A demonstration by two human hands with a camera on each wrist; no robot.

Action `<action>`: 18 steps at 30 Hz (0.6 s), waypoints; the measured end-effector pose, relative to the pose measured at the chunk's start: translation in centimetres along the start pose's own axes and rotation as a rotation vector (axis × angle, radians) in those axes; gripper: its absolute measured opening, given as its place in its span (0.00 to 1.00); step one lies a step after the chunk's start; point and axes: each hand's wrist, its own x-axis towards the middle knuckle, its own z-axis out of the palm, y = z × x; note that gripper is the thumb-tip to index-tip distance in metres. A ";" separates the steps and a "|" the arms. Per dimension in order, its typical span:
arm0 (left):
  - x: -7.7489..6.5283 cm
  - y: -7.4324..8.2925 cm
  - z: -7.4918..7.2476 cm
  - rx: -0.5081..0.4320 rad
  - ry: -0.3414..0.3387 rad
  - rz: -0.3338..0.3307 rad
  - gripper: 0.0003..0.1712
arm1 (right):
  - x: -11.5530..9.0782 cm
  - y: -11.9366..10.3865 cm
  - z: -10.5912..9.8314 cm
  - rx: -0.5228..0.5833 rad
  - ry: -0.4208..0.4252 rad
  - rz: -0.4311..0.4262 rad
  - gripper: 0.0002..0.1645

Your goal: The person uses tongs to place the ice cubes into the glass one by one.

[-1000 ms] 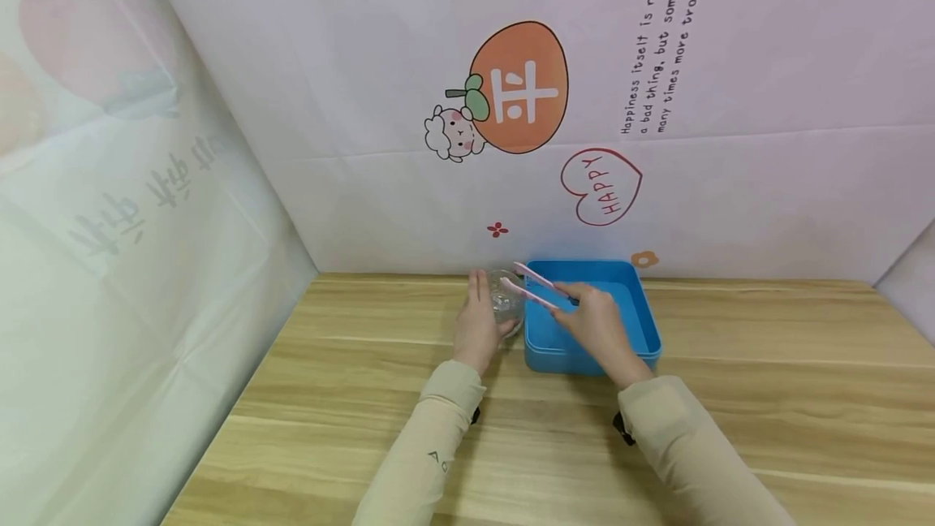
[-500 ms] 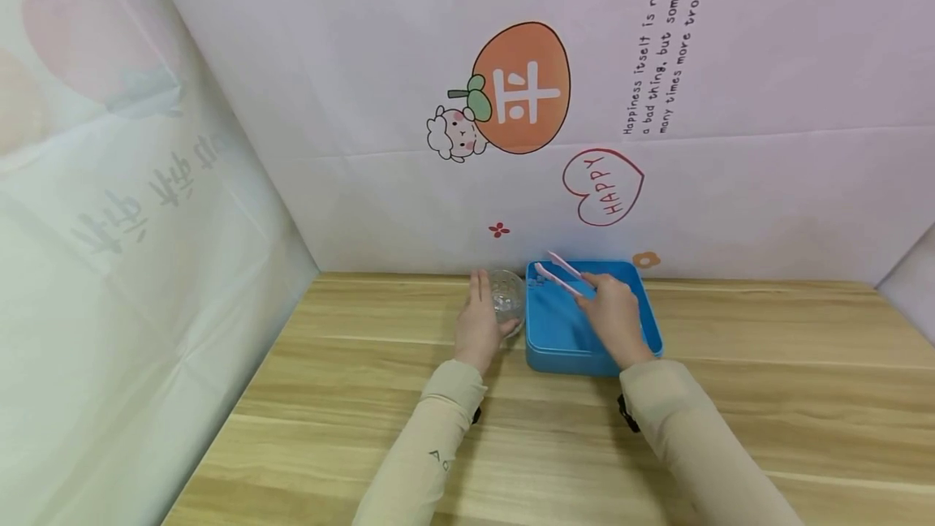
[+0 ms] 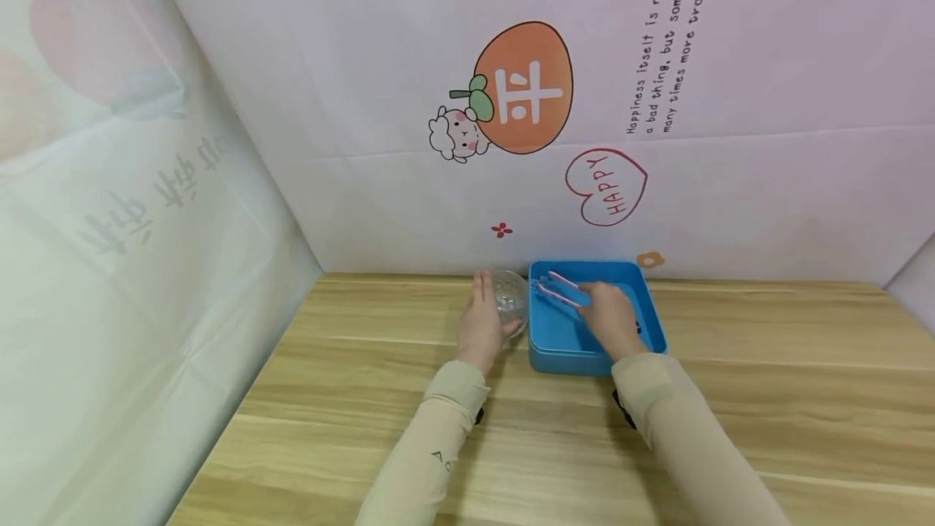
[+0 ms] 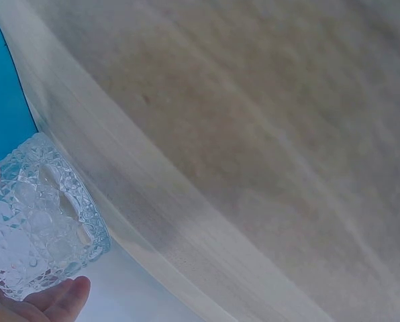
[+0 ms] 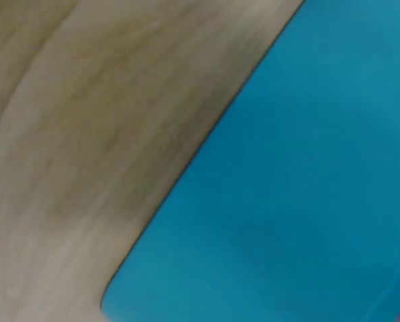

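Note:
A clear cut-glass bowl (image 3: pixel 510 299) stands on the table against the left side of a blue box (image 3: pixel 577 360). My left hand (image 3: pixel 480 327) holds the bowl from its left, thumb on the near side and fingers on the far side. In the left wrist view the glass bowl (image 4: pixel 45 221) shows its faceted wall, with clear pieces seen through it. My right hand (image 3: pixel 612 319) grips pink tongs (image 3: pixel 561 295), their arms apart and tips down in the box's far left corner. Small clear pieces (image 3: pixel 539 281) lie at those tips; whether any is pinched is too small to tell.
A small dark thing (image 3: pixel 639 327) shows inside the box near my right wrist. Behind the box and bowl rises a printed white cloth wall (image 3: pixel 409 209). The wooden table (image 3: pixel 351 396) extends to both sides; the right wrist view shows the box's outer wall (image 5: pixel 274 201).
The tongs have moved from above the glass bowl rightward over the blue box, then down into its far left corner. My left hand stays at the bowl.

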 end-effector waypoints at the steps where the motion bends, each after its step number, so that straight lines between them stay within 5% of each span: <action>1: 0.0 0.0 0.0 0.002 -0.004 -0.002 0.58 | 0.0 0.0 0.1 -0.004 0.000 0.001 0.24; 9: 0.4 -0.1 0.2 0.002 -0.053 -0.026 0.58 | 0.4 0.2 1.0 -0.028 -0.005 -0.008 0.26; 18: 0.3 -0.1 0.1 -0.016 -0.026 -0.013 0.58 | 1.0 0.1 1.3 -0.023 -0.072 0.029 0.29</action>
